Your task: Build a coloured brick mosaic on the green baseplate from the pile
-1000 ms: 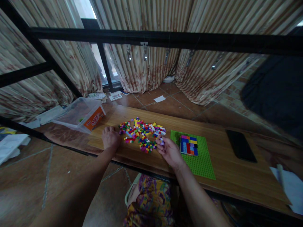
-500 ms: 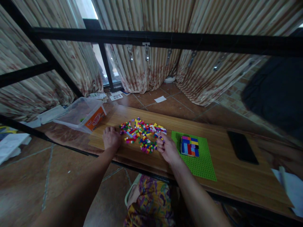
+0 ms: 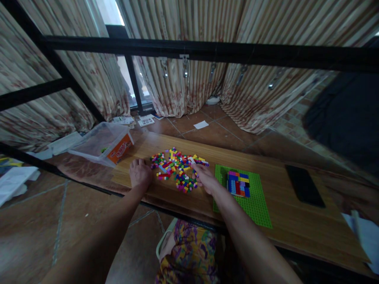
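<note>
Loose bricks (image 3: 177, 167) spread on table (image 3: 166, 199), left of green baseplate (image 3: 251, 205). Right hand (image 3: 205, 177) at pile's baseplate-side edge, grip unclear. Left hand (image 3: 140, 173) rests at far side from baseplate, grip unclear. Block build (image 3: 238, 184) sits on baseplate.

Striped, red-blotched curtains (image 3: 189, 86) hang across the far side, with daylight entering through a window (image 3: 126, 75) at far left. Brown tiles, marked by pale grout, cover the floor (image 3: 32, 217). A wood-grained table (image 3: 284, 213) spans the near area; a black metal frame (image 3: 207, 51) crosses above. The room is dim.
</note>
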Tool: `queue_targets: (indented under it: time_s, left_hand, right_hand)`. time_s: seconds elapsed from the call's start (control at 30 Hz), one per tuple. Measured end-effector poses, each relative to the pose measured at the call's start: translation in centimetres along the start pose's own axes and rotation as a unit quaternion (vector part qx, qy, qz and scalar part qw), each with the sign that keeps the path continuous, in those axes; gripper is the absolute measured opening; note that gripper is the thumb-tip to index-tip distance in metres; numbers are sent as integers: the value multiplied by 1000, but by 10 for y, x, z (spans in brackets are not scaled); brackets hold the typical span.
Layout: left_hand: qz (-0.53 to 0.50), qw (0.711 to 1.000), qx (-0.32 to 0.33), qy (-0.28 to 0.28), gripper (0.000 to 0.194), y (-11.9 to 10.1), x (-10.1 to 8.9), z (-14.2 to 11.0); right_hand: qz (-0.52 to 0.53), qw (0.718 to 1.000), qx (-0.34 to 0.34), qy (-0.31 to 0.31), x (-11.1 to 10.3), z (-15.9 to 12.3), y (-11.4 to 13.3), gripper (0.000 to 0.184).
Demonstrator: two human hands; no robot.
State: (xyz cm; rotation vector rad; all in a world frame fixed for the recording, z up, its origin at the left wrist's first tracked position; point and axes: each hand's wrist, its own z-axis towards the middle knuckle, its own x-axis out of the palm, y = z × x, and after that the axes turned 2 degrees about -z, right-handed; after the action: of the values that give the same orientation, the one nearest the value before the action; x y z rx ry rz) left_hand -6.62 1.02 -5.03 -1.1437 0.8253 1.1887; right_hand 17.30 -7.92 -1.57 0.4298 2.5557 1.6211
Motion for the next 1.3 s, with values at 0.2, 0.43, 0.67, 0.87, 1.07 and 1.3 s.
queue_targets:
  time_s: [0.2, 0.43, 0.67, 0.87, 1.07, 1.3]
  left_hand:
    - [-3, 1000, -3, 5, 32, 0, 0, 0]
    - [-6, 1000, 2, 0, 32, -1, -1, -1]
    - [-1, 1000, 10, -5, 31, 1, 1, 0]
    - [-13, 1000, 9, -8, 30, 0, 1, 0]
    - [-11, 1000, 3, -7, 30, 0, 0, 0]
    - [-3, 1000, 4, -3, 32, -1, -1, 0]
  right_hand:
    - [47, 997, 3, 53, -7, -2, -5, 35]
    - [128, 987, 26, 99, -17, -9, -4, 34]
    - [188, 973, 46, 129, -21, -19, -7, 27]
    - [190, 973, 21, 127, -18, -26, -5, 32]
    - [176, 981, -4, 78, -10, -29, -1, 39]
    - [146, 989, -10, 21, -5, -23, 0, 46]
